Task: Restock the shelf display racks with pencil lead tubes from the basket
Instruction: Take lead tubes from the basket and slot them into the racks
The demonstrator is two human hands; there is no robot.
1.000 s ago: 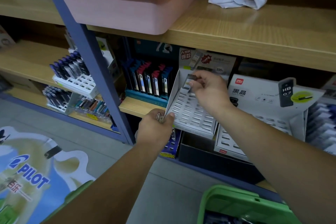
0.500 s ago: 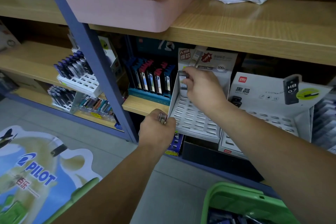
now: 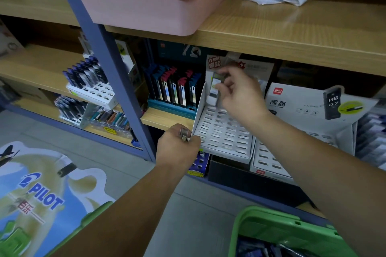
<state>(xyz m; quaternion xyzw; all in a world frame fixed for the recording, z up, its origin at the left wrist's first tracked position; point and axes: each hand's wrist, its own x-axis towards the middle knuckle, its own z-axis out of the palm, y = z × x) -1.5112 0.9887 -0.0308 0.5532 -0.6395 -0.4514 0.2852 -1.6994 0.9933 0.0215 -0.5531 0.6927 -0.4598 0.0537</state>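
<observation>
So my right hand [image 3: 236, 98] is pinching one small dark pencil lead tube [image 3: 215, 87] at the top-left slot of the white slotted cardboard rack [image 3: 225, 133]. My left hand [image 3: 177, 148] is curled around a few spare tubes [image 3: 183, 134] right by the rack's front corner. The green plastic basket [image 3: 269, 223] sits below. My worry: the rack looks flimsy, so an off-angle push could miss the slot or shove it back.

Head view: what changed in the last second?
The right hand carried the lead tube up the white rack to its back-left corner, where the tube now stands upright, fingers still pinching it. The left hand stayed at the rack's front-left corner, gripping spare tubes. Green basket unchanged.
</observation>
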